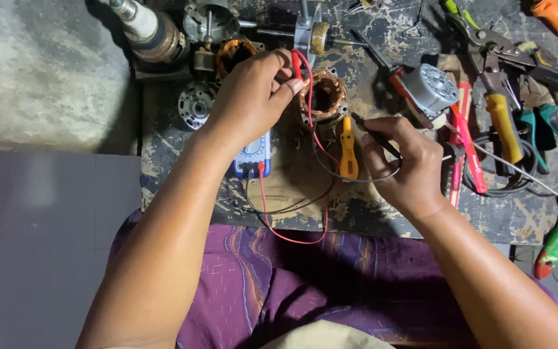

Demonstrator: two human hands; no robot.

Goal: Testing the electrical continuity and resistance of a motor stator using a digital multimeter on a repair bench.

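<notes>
- The left hand is closed in a pinch around a red test probe, whose tip is held at the rim of a copper-wound stator.
- The right hand is curled around a black test probe, pointed toward the same stator.
- A blue multimeter is partly hidden under the left wrist; red and black leads are looped from it across the worn workbench.
- A yellow-handled screwdriver lies between the hands.
- A small grey motor and assorted pliers are spread out to the right.
</notes>
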